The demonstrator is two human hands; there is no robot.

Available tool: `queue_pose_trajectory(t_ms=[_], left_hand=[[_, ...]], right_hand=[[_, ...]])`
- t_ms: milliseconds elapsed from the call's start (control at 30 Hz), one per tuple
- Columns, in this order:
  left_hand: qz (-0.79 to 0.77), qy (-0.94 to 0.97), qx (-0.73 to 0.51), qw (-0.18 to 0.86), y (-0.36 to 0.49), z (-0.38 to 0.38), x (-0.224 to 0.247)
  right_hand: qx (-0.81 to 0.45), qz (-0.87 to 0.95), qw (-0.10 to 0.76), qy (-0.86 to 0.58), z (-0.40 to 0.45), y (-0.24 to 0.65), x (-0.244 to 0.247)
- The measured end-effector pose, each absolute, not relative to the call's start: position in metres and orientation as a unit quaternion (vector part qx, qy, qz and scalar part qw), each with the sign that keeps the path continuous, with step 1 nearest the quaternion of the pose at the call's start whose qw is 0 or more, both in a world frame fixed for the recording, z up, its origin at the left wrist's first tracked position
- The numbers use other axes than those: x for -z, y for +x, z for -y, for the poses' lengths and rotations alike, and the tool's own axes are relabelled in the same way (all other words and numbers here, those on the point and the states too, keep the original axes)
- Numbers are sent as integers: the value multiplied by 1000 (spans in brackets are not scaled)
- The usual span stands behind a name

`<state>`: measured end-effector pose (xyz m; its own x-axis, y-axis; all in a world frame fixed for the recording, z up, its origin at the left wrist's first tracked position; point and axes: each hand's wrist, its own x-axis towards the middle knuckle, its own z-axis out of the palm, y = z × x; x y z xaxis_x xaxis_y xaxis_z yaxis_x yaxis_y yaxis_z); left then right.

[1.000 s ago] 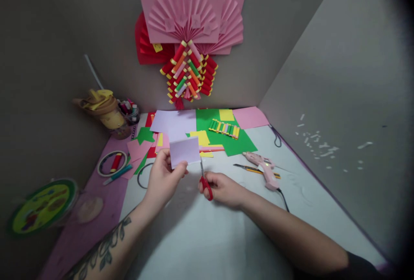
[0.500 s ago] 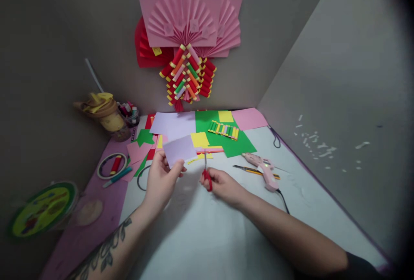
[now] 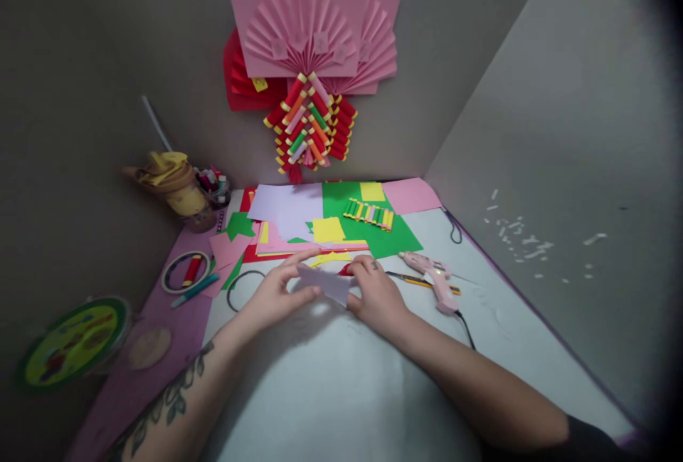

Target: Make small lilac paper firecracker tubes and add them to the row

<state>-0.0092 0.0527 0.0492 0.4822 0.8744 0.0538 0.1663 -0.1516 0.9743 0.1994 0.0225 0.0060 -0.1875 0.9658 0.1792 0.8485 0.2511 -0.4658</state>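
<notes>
The left hand [image 3: 274, 298] is bare. Behind its fingers [image 3: 306, 296], past the wrist, a dark tattoo [image 3: 175, 405] starts as a narrow tip and widens along the forearm, farther from the fingers. It shows a curving stem with pointed leaves branching off to both sides, drawn in dark lines with shading inside some of them.

The right hand [image 3: 381, 298] carries a small dark mark [image 3: 374, 265] close to the base of the fingers; whether it is a ring or ink is too small to tell. The right forearm is plain and bare. Farthest from those fingers, around the elbow, a black sleeve [image 3: 584, 441] begins at a simple edge, its cloth plain and matte.
</notes>
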Motion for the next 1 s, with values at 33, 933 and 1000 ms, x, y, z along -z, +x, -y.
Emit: queue_pose_trajectory(t_ms=[33,933,1000], left_hand=[[-371,741,-321,459,-11,-52,-51],[-242,933,-266,14,-18,-58,-29],[-228,938,-260,7,-19,-59,-29]], right_hand=[[-114,761,218,-600,-22,200,-6],[-93,765,215,-600,-20,199,-9],[-124,758,226,-599,-20,200,-9]])
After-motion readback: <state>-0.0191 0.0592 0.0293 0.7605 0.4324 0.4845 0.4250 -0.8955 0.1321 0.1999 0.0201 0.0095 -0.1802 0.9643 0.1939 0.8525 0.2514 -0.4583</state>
